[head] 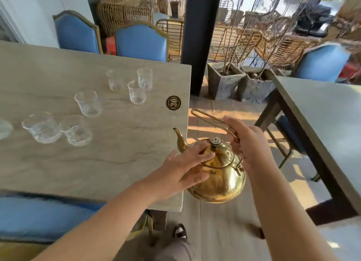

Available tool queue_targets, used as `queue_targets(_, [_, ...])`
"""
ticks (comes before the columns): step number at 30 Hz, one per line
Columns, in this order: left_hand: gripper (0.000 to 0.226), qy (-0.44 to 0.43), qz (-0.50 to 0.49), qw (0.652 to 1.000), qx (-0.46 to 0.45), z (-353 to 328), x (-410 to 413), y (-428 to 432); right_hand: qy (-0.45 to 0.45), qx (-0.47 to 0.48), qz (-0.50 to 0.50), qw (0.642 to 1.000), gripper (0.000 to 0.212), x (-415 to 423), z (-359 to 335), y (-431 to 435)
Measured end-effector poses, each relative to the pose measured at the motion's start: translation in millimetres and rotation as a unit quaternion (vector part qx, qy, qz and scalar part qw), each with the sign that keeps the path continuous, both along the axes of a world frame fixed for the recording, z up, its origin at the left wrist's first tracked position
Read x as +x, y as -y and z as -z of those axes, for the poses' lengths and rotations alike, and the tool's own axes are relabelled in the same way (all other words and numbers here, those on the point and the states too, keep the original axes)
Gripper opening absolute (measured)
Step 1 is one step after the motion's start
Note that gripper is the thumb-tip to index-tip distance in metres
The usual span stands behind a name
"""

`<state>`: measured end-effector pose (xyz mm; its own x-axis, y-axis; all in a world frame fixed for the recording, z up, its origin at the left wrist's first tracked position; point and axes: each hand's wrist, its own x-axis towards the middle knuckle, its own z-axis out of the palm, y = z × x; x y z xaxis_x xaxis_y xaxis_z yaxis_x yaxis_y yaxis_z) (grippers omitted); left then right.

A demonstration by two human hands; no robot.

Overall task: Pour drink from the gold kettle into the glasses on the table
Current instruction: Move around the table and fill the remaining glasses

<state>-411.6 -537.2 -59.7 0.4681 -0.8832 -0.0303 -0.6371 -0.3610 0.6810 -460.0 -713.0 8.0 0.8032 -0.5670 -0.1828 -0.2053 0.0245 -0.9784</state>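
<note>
My right hand (249,143) is closed around the thin wire handle (212,121) of the gold kettle (220,174), holding it in the air just off the near right corner of the tabletop (97,159), its spout (180,138) pointing toward the glasses. My left hand (183,171) lies open, fingers spread, flat against the kettle's side and lid (218,159), just beside the dark knob (214,142); it presses rather than grips. Six clear glasses stand upright on the pale, wood-grained tabletop: two close together at the near left (42,128) (77,130), one alone further in (88,103), and three clustered toward the far edge (136,92) (145,78) (115,80). Whether any holds drink I cannot tell. A round dark badge (173,103) fixed near the tabletop's right edge reads "30"; the smaller lettering around it is too fine to read. Blue chairs (142,42) stand on the far side.
</note>
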Motion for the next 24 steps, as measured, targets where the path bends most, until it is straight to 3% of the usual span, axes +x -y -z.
queue_targets(5, [0.068,0.023,-0.076,0.991,0.103,11.3,30.1,-12.4,-0.007,-0.026,-0.098,0.995,0.043,62.6,6.6,29.5])
queue_targets(12, [0.074,0.069,-0.161,0.972,0.155,-3.3,60.0,-0.5,0.013,0.010,-0.191,0.981,0.045,146.6,-3.1,35.7])
queue_targets(17, [0.073,0.064,-0.237,0.957,0.154,-3.6,85.3,10.2,-0.002,0.045,-0.245,0.969,0.040,201.9,0.2,25.6])
queue_targets(24, [0.074,0.043,-0.383,0.913,0.135,2.8,109.9,28.9,0.002,0.088,-0.398,0.913,0.041,273.6,6.7,14.1])
